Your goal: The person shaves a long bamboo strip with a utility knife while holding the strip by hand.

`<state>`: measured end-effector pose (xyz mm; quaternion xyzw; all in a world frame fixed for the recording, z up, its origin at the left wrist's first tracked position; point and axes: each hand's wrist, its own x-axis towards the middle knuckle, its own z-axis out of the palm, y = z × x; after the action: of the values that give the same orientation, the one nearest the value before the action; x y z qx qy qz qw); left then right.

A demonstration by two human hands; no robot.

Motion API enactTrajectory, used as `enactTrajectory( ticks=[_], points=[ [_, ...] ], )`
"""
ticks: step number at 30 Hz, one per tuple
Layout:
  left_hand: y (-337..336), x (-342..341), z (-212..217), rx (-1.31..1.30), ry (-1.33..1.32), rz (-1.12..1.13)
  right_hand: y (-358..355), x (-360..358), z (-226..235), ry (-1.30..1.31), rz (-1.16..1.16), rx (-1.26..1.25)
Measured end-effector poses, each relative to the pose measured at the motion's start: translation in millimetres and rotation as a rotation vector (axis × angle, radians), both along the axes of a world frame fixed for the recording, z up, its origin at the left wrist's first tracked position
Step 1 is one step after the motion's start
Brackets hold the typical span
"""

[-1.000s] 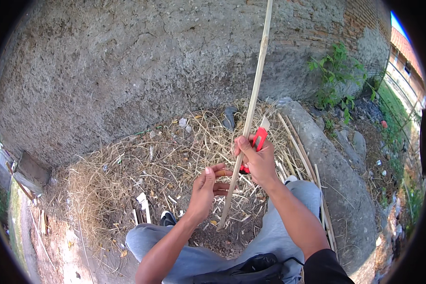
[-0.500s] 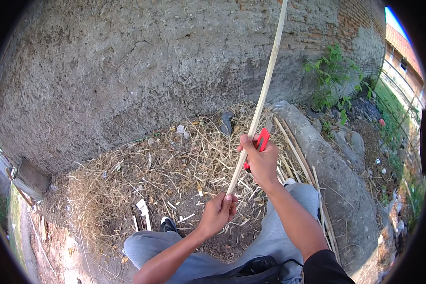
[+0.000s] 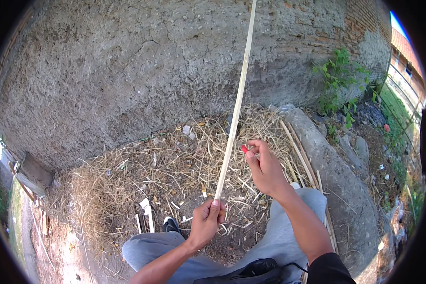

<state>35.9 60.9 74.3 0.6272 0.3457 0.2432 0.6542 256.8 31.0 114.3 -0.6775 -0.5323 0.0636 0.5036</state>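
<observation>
Left hand (image 3: 207,222) now clenched on bamboo strip (image 3: 235,109) bottom end; right hand (image 3: 265,168), off the strip, closed around red-handled tool (image 3: 244,148).

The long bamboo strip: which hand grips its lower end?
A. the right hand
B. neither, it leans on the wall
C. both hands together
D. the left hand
D: the left hand is closed around the bottom of the bamboo strip, while the right hand, holding a red-handled tool, is off to the side and apart from the strip.
</observation>
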Motion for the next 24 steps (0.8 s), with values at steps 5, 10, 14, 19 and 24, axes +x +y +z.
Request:
enactTrajectory(
  ticks=[5, 10, 14, 19, 24],
  points=[
    [1.1, -7.4, -3.2, 0.017, -0.042, 0.092, -9.6, -16.5, -0.7, -0.087, 0.156, 0.100],
    [1.0, -8.2, -1.6, 0.099, 0.002, 0.121, -11.2, -26.4, -8.9, -0.231, 0.232, 0.133],
    [-3.9, -5.9, 3.4, 0.312, 0.087, 0.162, -14.0, -32.0, -9.3, -0.332, 0.243, 0.105],
    [-8.0, -4.1, 15.6, 0.391, 0.224, 0.196, -9.6, -37.3, -20.6, -0.460, 0.185, 0.252],
    [-9.0, -1.0, 15.5, 0.459, 0.252, 0.221, -8.3, -41.5, -24.1, -0.507, 0.152, 0.315]
  ],
)
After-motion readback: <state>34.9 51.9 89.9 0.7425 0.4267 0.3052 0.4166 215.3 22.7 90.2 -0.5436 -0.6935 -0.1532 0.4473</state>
